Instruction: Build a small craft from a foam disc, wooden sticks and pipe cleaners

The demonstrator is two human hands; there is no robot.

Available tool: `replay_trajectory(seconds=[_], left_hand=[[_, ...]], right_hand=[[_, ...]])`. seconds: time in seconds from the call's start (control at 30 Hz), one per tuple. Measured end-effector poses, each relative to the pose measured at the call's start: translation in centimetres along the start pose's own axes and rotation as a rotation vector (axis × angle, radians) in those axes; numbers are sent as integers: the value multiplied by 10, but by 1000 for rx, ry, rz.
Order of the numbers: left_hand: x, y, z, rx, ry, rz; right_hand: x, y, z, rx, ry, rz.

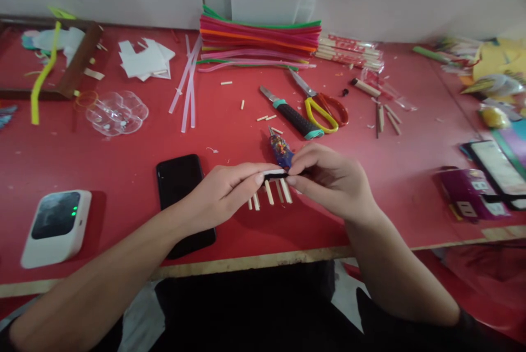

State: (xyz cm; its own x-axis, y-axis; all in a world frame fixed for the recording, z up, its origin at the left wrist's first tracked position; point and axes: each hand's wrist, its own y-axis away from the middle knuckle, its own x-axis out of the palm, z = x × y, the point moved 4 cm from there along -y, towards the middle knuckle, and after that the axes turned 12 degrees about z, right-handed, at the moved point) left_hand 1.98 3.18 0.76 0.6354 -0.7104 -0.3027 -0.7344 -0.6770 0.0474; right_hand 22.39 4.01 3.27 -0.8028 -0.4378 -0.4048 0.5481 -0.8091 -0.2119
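Pinching the black-and-white piece [274,175] between thumbs and fingers, the two hands are clamped on its ends: left hand [228,193] at one, right hand [329,179] at the other. It sits near the front edge of the desk [135,177], with short sticks [269,193] running down beneath it; whether they are joined to it is hard to tell.

Squeezing unevenly could bend the piece or knock a stick out of line, and if any joint is weak, a twist might part it. The blue tool [280,146] lies just beyond the fingers, its narrow tip pointing away, so a careless reach could jab a hand. The phone [181,182] lies partly under the left forearm and might get nudged.

Among the containers, the clear palette [109,103] seems to hold only a few tiny bits. Inside the brown frame [80,62] lie white and pale blue scraps, with a yellow strip [45,78] draped over its near edge. Clear packets [349,55] at the back hold pale sticks. What the purple box [468,193] contains cannot be seen.
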Motion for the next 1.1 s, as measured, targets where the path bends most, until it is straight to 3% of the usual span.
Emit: replay_trajectory(seconds=[0.53, 0.9, 1.1], left_hand=[[0, -1, -1, 3, 50, -4], [2, -7, -2, -29, 331, -10], [5, -6, -1, -107, 396, -22]], right_hand=[[4, 1, -4, 45, -10, -20], [10, 4, -2, -29, 11, 10], [11, 2, -1, -74, 157, 12]])
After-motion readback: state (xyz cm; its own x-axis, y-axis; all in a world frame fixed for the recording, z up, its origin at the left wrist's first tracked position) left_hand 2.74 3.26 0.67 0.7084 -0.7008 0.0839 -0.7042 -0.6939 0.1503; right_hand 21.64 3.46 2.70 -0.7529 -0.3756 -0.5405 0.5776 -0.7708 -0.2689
